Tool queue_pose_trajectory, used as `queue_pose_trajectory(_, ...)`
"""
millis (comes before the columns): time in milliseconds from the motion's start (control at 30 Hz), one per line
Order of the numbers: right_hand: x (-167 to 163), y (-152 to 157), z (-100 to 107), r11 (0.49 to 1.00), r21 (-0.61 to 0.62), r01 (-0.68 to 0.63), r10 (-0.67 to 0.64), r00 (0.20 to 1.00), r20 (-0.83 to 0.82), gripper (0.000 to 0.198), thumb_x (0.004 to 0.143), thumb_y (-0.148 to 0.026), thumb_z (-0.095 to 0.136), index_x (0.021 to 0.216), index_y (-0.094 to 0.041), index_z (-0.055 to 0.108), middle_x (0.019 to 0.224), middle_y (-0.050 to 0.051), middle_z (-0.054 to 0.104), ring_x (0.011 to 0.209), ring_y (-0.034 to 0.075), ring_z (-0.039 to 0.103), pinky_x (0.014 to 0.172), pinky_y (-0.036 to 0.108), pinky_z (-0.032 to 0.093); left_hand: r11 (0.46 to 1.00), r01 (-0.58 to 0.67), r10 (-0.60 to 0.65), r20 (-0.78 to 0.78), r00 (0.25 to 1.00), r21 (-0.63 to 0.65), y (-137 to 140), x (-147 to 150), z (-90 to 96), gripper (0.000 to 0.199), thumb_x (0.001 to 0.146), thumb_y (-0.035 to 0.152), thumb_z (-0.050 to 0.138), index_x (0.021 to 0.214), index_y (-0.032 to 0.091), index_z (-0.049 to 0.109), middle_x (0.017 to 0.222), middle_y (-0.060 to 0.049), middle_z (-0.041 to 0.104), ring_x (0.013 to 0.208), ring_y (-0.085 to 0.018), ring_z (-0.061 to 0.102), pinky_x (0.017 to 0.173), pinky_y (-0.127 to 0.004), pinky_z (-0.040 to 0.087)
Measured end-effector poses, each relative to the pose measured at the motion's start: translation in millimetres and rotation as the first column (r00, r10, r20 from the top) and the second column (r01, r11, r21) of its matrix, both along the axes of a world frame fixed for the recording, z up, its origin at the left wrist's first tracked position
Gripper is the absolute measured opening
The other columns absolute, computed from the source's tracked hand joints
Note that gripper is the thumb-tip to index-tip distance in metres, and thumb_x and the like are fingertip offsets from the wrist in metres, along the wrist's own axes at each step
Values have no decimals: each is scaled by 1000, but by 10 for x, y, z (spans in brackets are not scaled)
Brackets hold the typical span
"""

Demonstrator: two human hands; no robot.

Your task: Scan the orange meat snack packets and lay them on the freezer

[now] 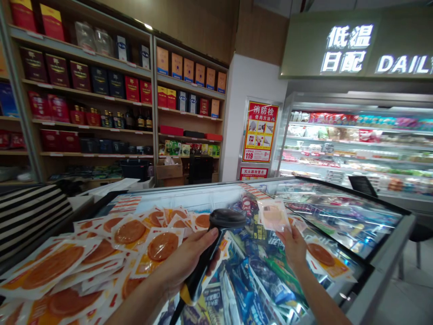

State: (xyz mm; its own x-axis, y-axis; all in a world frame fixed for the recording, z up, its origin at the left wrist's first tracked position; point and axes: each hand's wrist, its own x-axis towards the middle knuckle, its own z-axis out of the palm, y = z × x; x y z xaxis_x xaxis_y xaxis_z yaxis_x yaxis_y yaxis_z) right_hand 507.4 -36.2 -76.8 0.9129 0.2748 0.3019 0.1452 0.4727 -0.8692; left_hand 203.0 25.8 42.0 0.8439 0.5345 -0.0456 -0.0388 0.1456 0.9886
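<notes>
My left hand (189, 255) is wrapped round the handle of a black barcode scanner (227, 218), whose head points up and to the right. Between the fingers of my right hand (292, 243) is a flat clear-and-white food packet (272, 214), raised above the freezer glass. To the left, many similar packets with round orange-brown patties (163, 246) lie heaped on the freezer top. Another patty packet (325, 255) rests on the glass beside my right forearm. The scanner's lower end and cable partly hide behind my left hand.
Blue and green frozen bags (250, 275) fill the chest freezer under the glass, and its dark frame (367, 266) runs along the right. Behind stand shelves of boxed bottles (81, 76) and a lit chilled display (358, 140). A striped cloth (34, 221) is at far left.
</notes>
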Motion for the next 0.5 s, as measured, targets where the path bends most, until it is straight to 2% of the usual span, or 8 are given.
queue_pose_trajectory(367, -47, -3, 17, 1000, -2, -16, 17, 999, 28, 31, 58, -38, 61, 81, -18, 57, 81, -2, 58, 68, 12, 56, 67, 29, 51, 1000, 1, -1, 16, 1000, -1, 83, 1, -34, 41, 68, 55, 44, 61, 15, 45, 47, 2, 47, 40, -6, 40, 43, -20, 28)
queue_pose_trajectory(500, -61, -7, 27, 1000, -13, -9, 10, 999, 47, 31, 58, -39, 61, 80, -18, 57, 80, -1, 59, 66, 13, 57, 65, 29, 51, 998, -59, 59, 12, 998, -33, 123, 34, -87, 39, 66, 54, 46, 62, 16, 43, 47, 3, 47, 40, -6, 40, 42, -20, 28)
